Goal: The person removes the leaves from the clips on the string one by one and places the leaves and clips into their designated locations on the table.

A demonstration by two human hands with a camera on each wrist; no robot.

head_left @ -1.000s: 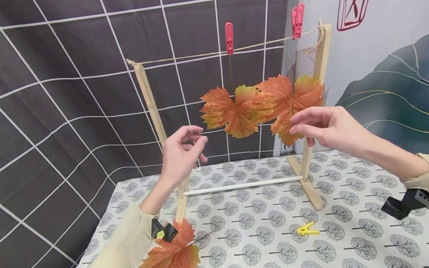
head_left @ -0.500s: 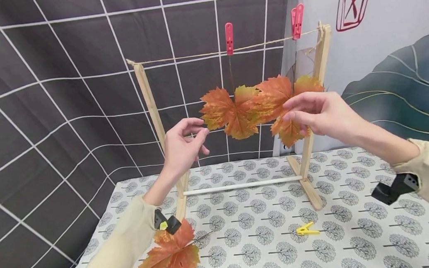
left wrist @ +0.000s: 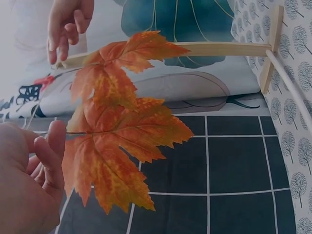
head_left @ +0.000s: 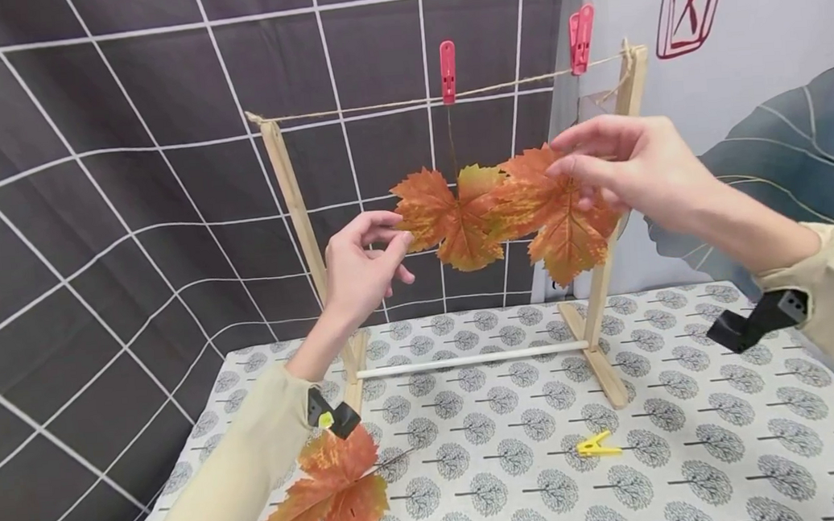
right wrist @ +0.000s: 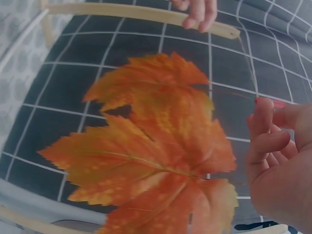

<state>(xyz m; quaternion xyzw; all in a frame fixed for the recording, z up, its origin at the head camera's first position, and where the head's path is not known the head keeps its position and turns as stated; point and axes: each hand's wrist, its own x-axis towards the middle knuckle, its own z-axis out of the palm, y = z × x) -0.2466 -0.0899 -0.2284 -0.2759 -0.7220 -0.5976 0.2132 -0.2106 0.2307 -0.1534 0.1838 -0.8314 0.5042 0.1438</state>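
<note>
Two orange maple leaves hang by their stems from a twine line (head_left: 370, 108), each under a red clothespin. The middle leaf (head_left: 443, 218) hangs below one clothespin (head_left: 448, 73), and the right leaf (head_left: 564, 234), overlapping it, below the other clothespin (head_left: 580, 39). My right hand (head_left: 646, 168), its fingers loosely bent and holding nothing, covers the upper part of the right leaf in the head view. Beside the middle leaf's left edge, my left hand (head_left: 362, 264) is raised with relaxed, empty fingers. In the right wrist view, the right leaf (right wrist: 161, 170) lies left of my right hand (right wrist: 280, 161).
Wooden posts (head_left: 288, 189) carry the twine, joined low down by a white rod (head_left: 468, 362). On the tree-patterned tablecloth (head_left: 521, 503) lie a third maple leaf (head_left: 346, 499), partly behind my left sleeve, and a yellow clothespin (head_left: 598, 445). A dark gridded curtain (head_left: 126, 152) stands behind.
My right hand has risen from the right leaf's lower part to its upper part. My left hand has moved slightly up and right. The leaves and clothespins stay in place.
</note>
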